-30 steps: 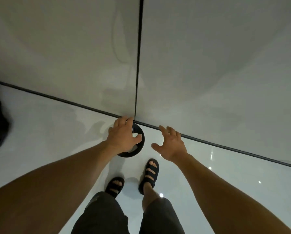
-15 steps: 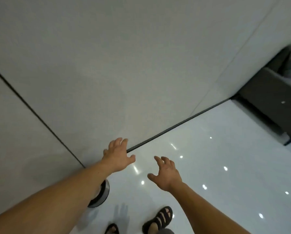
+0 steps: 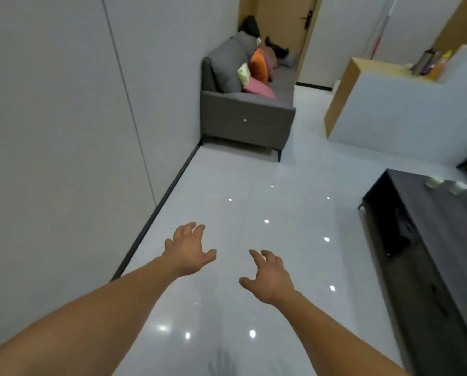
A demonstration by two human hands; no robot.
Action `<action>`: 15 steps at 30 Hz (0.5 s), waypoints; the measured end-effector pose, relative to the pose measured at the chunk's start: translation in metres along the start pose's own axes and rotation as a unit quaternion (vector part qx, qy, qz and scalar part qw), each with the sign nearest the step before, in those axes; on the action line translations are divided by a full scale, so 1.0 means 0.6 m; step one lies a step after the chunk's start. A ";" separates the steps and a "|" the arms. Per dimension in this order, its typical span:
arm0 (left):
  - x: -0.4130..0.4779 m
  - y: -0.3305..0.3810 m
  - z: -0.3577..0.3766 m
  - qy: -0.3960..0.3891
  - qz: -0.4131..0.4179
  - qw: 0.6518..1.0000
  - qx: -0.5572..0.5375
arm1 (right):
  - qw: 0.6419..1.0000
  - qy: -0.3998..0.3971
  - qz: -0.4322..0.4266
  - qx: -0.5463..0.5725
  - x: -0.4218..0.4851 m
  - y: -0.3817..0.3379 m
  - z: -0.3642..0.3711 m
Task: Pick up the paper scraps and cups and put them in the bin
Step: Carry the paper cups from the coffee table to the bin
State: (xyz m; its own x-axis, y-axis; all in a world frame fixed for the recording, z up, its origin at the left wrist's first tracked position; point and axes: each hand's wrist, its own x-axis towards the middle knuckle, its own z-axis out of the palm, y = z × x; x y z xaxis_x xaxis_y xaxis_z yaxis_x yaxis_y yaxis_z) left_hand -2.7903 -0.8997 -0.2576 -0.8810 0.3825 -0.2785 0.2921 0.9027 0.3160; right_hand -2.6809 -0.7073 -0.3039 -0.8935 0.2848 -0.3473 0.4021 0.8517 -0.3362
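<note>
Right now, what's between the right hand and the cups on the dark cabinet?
Head view: only bare glossy floor with light glints, then the top of the dark cabinet. Nothing lies between the right hand and the cups.

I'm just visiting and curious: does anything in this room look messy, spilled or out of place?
Nothing looks spilled or broken. What look like three small cups stand on the dark low cabinet at right, and cushions lie heaped at one end of the grey sofa. The left hand and right hand hold nothing.
</note>
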 end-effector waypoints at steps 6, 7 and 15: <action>0.112 0.231 0.053 -0.036 0.113 0.992 0.039 | 0.993 0.039 0.109 0.031 0.028 0.208 -0.114; 0.132 0.258 0.059 -0.041 0.129 0.990 0.046 | 0.991 0.044 0.123 0.036 0.035 0.233 -0.126; 0.344 0.420 0.079 -0.085 0.208 0.971 0.084 | 0.972 0.071 0.218 0.056 0.143 0.371 -0.214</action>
State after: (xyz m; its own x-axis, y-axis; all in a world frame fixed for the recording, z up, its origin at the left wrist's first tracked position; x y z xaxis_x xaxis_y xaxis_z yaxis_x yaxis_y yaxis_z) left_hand -2.8810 -0.5840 -0.2782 -0.6045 0.7344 -0.3086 0.6783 0.6777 0.2842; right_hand -2.6936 -0.4368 -0.2961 -0.6484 0.6725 -0.3568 0.7610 0.5850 -0.2803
